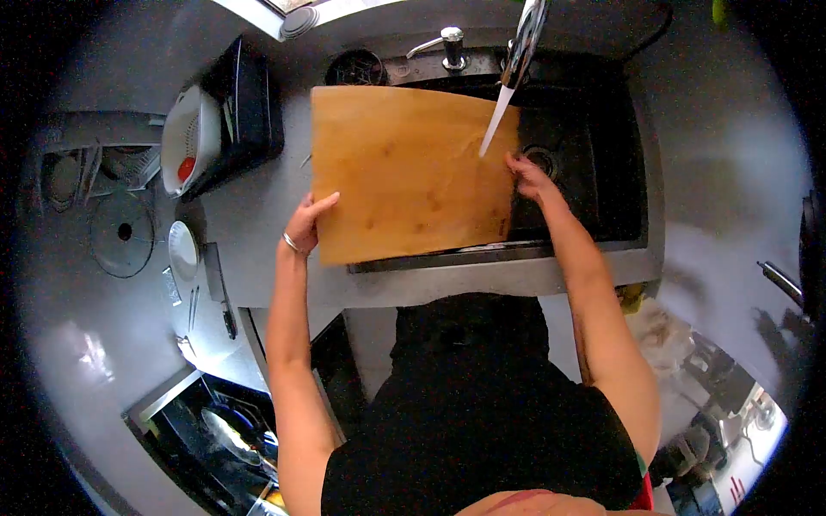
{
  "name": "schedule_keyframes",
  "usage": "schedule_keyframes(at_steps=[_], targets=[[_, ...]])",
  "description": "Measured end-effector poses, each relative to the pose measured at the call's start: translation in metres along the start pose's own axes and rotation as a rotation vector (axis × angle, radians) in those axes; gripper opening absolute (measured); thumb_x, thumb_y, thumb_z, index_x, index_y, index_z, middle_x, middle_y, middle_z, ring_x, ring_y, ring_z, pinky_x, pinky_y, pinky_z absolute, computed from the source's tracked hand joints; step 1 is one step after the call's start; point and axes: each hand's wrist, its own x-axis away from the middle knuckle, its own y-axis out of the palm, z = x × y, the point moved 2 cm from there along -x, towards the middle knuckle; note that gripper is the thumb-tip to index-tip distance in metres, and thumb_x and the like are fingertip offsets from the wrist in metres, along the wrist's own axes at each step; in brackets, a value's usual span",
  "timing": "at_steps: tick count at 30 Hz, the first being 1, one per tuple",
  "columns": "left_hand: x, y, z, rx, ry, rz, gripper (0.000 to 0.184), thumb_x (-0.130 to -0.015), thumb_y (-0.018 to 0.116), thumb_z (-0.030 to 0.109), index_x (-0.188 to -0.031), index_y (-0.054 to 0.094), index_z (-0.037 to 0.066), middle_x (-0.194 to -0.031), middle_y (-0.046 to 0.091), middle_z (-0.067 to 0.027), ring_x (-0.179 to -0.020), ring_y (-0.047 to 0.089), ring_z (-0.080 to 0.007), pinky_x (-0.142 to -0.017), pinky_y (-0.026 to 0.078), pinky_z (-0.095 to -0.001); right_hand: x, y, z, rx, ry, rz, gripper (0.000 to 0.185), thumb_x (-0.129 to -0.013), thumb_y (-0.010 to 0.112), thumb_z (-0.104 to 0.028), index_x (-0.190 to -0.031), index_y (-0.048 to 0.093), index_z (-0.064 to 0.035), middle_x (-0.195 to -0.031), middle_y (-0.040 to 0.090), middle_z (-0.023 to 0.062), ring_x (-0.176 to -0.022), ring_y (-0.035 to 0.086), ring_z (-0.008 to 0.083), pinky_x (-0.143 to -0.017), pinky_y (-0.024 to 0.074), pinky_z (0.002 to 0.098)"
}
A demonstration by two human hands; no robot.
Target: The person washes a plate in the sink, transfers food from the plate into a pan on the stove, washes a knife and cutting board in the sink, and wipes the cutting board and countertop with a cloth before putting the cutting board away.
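Stretching around the workplace, a grey counter [258, 206] surrounds a dark sink [615, 181]. A stove [176, 434] stands at the lower left. Next in size is the wooden board [404, 172], held over the left part of the sink and reaching past its left rim; whether it touches that rim cannot be told. From the tap [523, 52], a stream of water [493, 125] meets the board near its right edge.

To the left stand a black container [254, 103] and, just beside it, a white colander [200, 129]. A glass lid [103, 245] lies farther left. The person's left hand [311, 219] grips the board's left edge, thumb on the upper face, fingers hidden. The right hand [531, 178] holds the right edge, somewhat blurred. Smaller still are a white bowl [182, 251], a knife [219, 284] beside it, a soap dispenser [453, 50] behind the sink and a red item [186, 168] in the colander.
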Motion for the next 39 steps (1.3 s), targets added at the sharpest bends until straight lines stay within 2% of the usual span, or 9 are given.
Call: schedule_keyframes(at_steps=[5, 8, 9, 17, 22, 27, 30, 34, 39], targets=[[0.03, 0.015, 0.005, -0.084, 0.03, 0.018, 0.044, -0.072, 0.067, 0.013, -0.111, 0.052, -0.001, -0.102, 0.06, -0.0105, -0.091, 0.059, -0.0217, -0.078, 0.048, -0.0343, -0.011, 0.017, -0.018, 0.567, -0.042, 0.229, 0.064, -0.077, 0.068, -0.029, -0.128, 0.039, -0.0048, -0.122, 0.049, 0.0079, -0.096, 0.055, 0.0198, -0.082, 0.0438, 0.0314], [0.044, 0.014, -0.015, -0.288, 0.186, 0.065, 0.041, -0.072, 0.068, 0.015, -0.107, 0.054, -0.002, -0.098, 0.061, -0.0095, -0.088, 0.059, -0.0193, -0.075, 0.048, -0.0324, 0.013, 0.027, -0.044, 0.748, 0.015, 0.115, 0.065, -0.077, 0.066, -0.032, -0.13, 0.039, -0.0041, -0.131, 0.041, 0.0138, -0.123, 0.036, 0.0267, -0.095, 0.0338, 0.0384], [0.048, 0.008, -0.028, -0.441, 0.265, 0.113, 0.04, -0.073, 0.067, 0.016, -0.106, 0.055, -0.002, -0.096, 0.061, -0.0096, -0.086, 0.059, -0.0185, -0.074, 0.048, -0.0321, 0.027, 0.035, -0.052, 0.802, -0.078, 0.158, 0.052, -0.08, 0.063, -0.025, -0.123, 0.047, -0.0021, -0.124, 0.048, 0.0133, -0.115, 0.044, 0.0262, -0.091, 0.0375, 0.0367], [0.059, 0.07, 0.002, -1.032, 0.6, -0.027, 0.046, -0.073, 0.062, 0.011, -0.118, 0.054, 0.006, -0.094, 0.062, -0.0185, -0.082, 0.063, -0.0298, -0.072, 0.048, -0.0313, 0.09, 0.088, -0.086, 0.384, -0.641, 0.201, 0.028, -0.084, 0.058, -0.014, -0.11, 0.059, -0.0026, -0.094, 0.062, 0.003, -0.081, 0.056, 0.0096, -0.074, 0.0448, 0.0242], [0.051, 0.083, 0.006, -1.065, 0.578, -0.037, 0.046, -0.072, 0.063, 0.01, -0.117, 0.054, 0.005, -0.094, 0.062, -0.0183, -0.082, 0.063, -0.0285, -0.072, 0.048, -0.0311, 0.171, 0.209, -0.123, 0.317, -1.035, 0.032, 0.02, -0.082, 0.058, -0.006, -0.101, 0.061, -0.0053, -0.095, 0.058, 0.0056, -0.09, 0.052, 0.0156, -0.083, 0.0392, 0.0257], [0.047, 0.068, -0.001, -1.066, 0.618, -0.05, 0.047, -0.07, 0.064, 0.01, -0.115, 0.055, 0.002, -0.089, 0.063, -0.0179, -0.078, 0.063, -0.028, -0.07, 0.048, -0.0312, 0.132, 0.21, -0.122, 0.643, -1.274, 0.268, 0.014, -0.083, 0.056, -0.011, -0.094, 0.064, -0.0069, -0.085, 0.055, 0.0062, -0.085, 0.049, 0.0196, -0.08, 0.0356, 0.0309], [0.051, 0.054, -0.005, -1.066, 0.573, -0.043, 0.047, -0.069, 0.065, 0.01, -0.114, 0.055, 0.002, -0.086, 0.063, -0.0173, -0.075, 0.063, -0.0283, -0.069, 0.048, -0.031, 0.025, 0.126, -0.08, 0.683, -1.2, 0.49, 0.02, -0.089, 0.049, -0.017, -0.1, 0.061, -0.0054, -0.089, 0.051, 0.0068, -0.087, 0.049, 0.0211, -0.078, 0.0396, 0.0318], [0.072, 0.073, 0.007, -1.166, 0.643, -0.079, 0.044, -0.07, 0.062, 0.005, -0.113, 0.057, 0.004, -0.088, 0.063, -0.0158, -0.077, 0.063, -0.0284, -0.071, 0.049, -0.0311, -0.01, 0.072, -0.048, 0.259, -0.325, 0.661, 0.04, -0.091, 0.044, -0.037, -0.112, 0.055, -0.0049, -0.125, 0.042, 0.0154, -0.116, 0.04, 0.0268, -0.094, 0.0349, 0.0347], [0.077, 0.102, 0.021, -1.331, 0.897, -0.397, 0.054, -0.062, 0.061, -0.002, -0.115, 0.057, 0.01, -0.106, 0.061, -0.0111, -0.097, 0.059, -0.0277, -0.085, 0.048, -0.0348, -0.029, -0.017, 0.005, 0.059, 0.134, 0.308, 0.061, -0.077, 0.063, -0.044, -0.123, 0.049, -0.0063, -0.138, 0.029, 0.0142, -0.13, 0.022, 0.0292, -0.103, 0.0226, 0.0442]])
